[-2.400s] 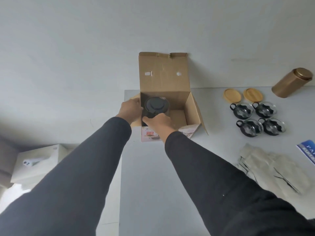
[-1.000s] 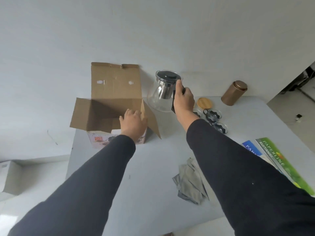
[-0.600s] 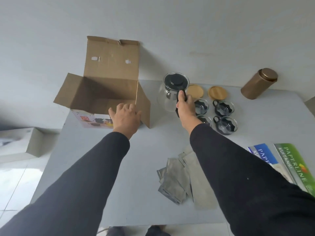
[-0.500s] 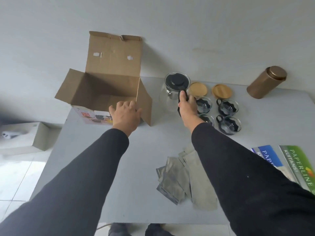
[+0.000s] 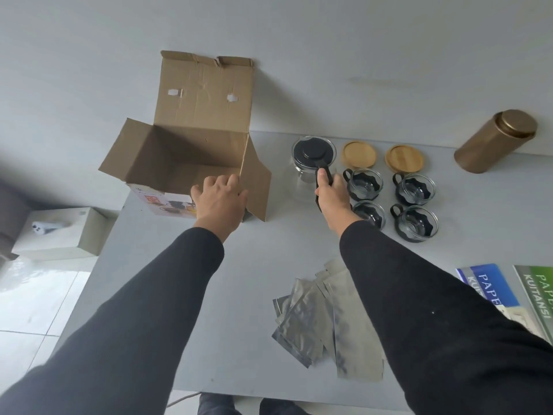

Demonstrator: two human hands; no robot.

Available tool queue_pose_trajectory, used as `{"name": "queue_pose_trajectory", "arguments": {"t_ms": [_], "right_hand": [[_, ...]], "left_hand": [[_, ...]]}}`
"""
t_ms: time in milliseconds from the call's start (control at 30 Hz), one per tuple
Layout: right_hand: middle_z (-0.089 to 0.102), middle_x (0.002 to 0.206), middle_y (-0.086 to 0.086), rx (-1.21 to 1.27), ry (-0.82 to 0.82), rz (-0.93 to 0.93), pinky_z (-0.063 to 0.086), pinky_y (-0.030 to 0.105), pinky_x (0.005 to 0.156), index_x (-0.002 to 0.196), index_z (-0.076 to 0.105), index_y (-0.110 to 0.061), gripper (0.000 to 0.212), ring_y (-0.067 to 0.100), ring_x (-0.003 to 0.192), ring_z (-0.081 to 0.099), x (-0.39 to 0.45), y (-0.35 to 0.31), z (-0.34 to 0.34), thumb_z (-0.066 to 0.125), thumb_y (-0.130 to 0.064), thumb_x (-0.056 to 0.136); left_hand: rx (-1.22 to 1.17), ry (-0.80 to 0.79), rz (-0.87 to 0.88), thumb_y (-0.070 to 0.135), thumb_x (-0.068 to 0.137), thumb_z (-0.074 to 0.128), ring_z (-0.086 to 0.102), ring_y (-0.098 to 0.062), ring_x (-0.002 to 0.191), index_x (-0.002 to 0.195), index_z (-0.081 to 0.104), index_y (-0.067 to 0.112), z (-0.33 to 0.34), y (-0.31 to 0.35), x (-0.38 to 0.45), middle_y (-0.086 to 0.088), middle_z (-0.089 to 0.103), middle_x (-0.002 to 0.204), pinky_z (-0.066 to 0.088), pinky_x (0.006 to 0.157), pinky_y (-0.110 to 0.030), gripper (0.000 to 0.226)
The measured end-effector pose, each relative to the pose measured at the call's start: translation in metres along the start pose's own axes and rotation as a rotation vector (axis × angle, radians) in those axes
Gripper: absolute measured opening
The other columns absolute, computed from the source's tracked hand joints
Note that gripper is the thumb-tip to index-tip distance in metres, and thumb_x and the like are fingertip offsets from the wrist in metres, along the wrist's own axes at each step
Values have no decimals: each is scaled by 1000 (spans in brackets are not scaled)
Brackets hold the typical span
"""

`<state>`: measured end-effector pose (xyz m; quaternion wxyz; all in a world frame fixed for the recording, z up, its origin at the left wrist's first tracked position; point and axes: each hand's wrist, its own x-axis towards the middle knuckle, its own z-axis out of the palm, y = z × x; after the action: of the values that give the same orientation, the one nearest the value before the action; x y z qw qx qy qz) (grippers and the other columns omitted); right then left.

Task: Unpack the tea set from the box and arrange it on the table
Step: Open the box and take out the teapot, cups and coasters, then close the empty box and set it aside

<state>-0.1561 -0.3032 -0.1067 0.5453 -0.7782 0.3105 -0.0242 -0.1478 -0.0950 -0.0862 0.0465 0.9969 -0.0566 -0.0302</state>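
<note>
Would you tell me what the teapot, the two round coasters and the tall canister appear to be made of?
Teapot: clear glass body, see-through, with a matte black lid and handle, probably plastic.
Coasters: pale wood or bamboo, tan with a raised rim.
Canister: likely metal, brushed bronze-gold sheen.

grey tabletop [image 5: 239,295] against a plain pale wall [image 5: 299,40].
left of it: glossy white tiled floor [image 5: 33,307] reflecting daylight, a pale box [image 5: 62,238] standing there, dark furniture edge [image 5: 9,217] behind.
</note>
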Motion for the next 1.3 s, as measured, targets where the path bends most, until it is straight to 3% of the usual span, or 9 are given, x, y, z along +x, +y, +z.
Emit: {"name": "queue_pose_trajectory", "arguments": {"t_ms": [333,433,567,667,800,900,1000,1100,1300], "right_hand": [[54,120,18,-149,-7,-22,40,36,88,118,45,-1,47,33,110,52,1,0,-6,38,-43,98],[51,117,18,-209,224,-160,35,34,89,113,49,1,46,32,110,48,-8,0,-8,50,-41,94],[55,101,19,-257,541,-384,36,38,81,95,56,1,29,35,96,51,-37,-4,5,51,-28,89],[56,94,19,-218,394,-406,37,36,74,84,54,-1,23,34,90,53,-63,-16,29,48,-21,93],[58,86,16,-301,-3,-162,34,30,70,70,47,-5,40,31,87,54,-88,-32,67,36,-32,98],[65,105,14,-237,-179,64,41,32,81,90,64,-2,59,31,99,58,-95,-47,97,32,-51,94],[60,118,16,-234,-164,167,40,32,87,116,59,1,69,31,110,55,-104,-57,115,29,-57,94],[58,119,15,-263,-118,228,37,30,81,114,59,-3,66,30,106,54,-115,-65,128,25,-56,96],[53,131,16,-160,78,267,43,37,95,131,48,-5,59,32,117,52,-131,-86,172,36,-49,94]], "left_hand": [[11,3,19,39,99,30,41,-28,121,121,48,16,1,-2,3,-5,53,124,29,100,-46,37],[-80,19,54,48,99,25,35,-25,132,127,49,17,2,-7,5,-5,50,133,22,109,-49,48],[-217,311,62,42,99,27,39,-23,132,117,59,15,-8,-21,-3,-4,52,131,24,111,-47,46],[-227,485,-69,28,95,44,28,-22,139,123,54,14,-22,-42,-6,-4,39,143,16,113,-49,33],[-307,470,-456,22,88,55,7,-25,146,132,37,17,-39,-81,1,-6,13,155,12,113,-55,49],[-475,366,-689,19,83,61,3,-27,146,143,20,21,-46,-110,7,-9,7,155,14,112,-56,73],[-629,209,-776,20,80,63,22,-30,139,148,7,22,-47,-139,11,-13,29,147,25,109,-52,88],[-886,126,-782,20,77,63,49,-33,116,146,9,21,-49,-167,16,-11,52,121,44,97,-47,88],[-1021,114,-537,7,82,53,57,-33,100,136,30,16,-55,-209,17,-11,55,119,50,87,-36,59]]}}
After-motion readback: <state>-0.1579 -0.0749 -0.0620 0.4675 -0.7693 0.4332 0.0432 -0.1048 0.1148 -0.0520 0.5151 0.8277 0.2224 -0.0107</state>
